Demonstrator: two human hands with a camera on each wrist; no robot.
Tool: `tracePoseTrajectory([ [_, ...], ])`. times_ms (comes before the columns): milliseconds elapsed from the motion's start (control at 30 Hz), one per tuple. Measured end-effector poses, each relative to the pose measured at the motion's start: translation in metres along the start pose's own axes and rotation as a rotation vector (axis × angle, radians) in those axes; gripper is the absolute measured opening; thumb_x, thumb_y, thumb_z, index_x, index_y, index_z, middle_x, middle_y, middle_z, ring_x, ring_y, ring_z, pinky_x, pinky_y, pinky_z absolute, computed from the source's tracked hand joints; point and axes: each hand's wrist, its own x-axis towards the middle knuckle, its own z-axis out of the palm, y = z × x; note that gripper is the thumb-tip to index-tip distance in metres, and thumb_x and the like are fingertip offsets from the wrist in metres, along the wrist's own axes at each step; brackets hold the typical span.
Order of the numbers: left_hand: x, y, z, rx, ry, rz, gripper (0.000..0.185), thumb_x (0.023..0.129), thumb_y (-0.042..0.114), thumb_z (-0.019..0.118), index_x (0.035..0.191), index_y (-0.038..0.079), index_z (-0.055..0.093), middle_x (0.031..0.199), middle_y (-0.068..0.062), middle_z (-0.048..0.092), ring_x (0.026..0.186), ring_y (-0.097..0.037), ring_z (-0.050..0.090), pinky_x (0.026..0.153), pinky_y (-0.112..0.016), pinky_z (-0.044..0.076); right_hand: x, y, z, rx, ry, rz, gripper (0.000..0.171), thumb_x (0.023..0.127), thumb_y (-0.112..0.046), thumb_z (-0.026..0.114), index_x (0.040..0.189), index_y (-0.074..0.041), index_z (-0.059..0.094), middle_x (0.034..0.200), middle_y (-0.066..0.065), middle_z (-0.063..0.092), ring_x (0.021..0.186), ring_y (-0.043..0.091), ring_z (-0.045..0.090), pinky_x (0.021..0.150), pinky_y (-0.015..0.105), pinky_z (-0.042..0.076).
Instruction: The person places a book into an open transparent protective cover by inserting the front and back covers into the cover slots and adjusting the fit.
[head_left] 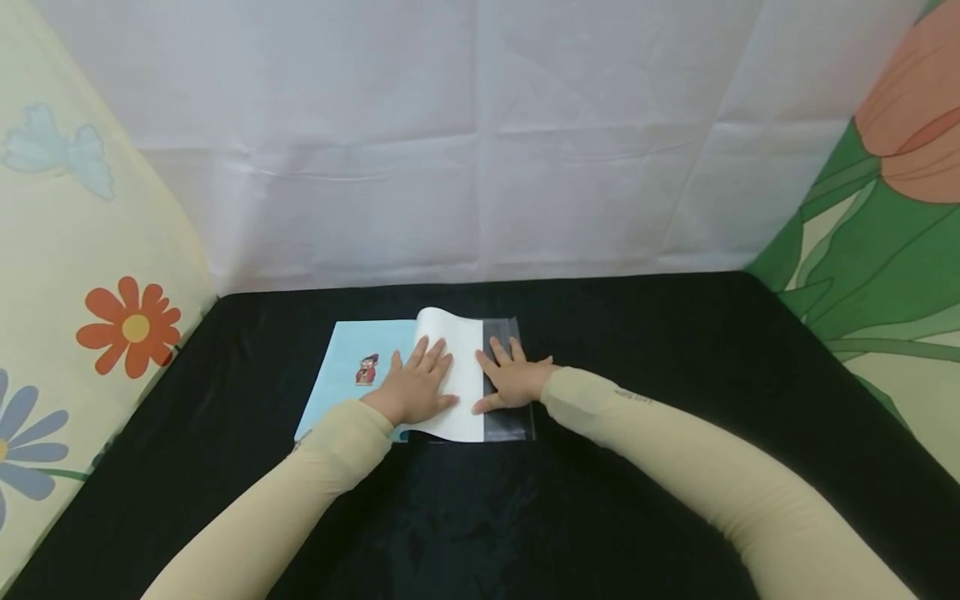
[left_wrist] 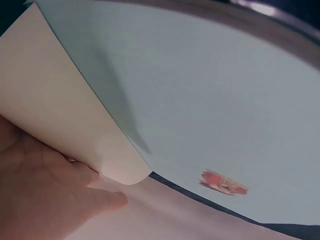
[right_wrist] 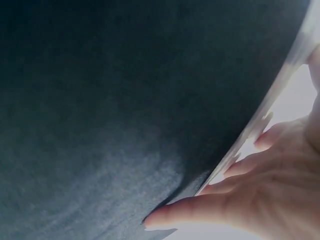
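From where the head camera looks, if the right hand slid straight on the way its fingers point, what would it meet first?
The right hand lies flat on the clear plastic sleeve, fingers pointing away towards the white backdrop. Past the sleeve's far edge there is only bare black cloth, then probably the backdrop; depth is unclear.

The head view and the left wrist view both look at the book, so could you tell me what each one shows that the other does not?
Only the head view shows both hands pressing flat: the left hand on the white page, the right hand on the clear plastic sleeve, all on the black cloth before floral panels.

Only the left wrist view shows the white page's rounded corner lifted clear of the light blue cover and casting a shadow on it.

Both show the blue cover, its small red figure and the left hand.
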Motion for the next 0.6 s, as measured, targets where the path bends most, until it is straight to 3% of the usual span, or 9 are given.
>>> tracePoseTrajectory([
  [600,0.0062,0.008,0.004,-0.025,-0.01,-0.01,0.07,0.1,0.046,0.048,0.154,0.007,0.026,0.162,-0.01,0.008,0.148,-0.033,-0.002,0.112,-0.061,0.009,0.0027,0.0039,-0.0008,0.017,-0.012,-0.011,0.095,0.09,-0.063,0.052,0.158,-0.015,0.005,0.161,0.017,-0.01,0.144,0.044,-0.01,0.097,0.08,0.013],
])
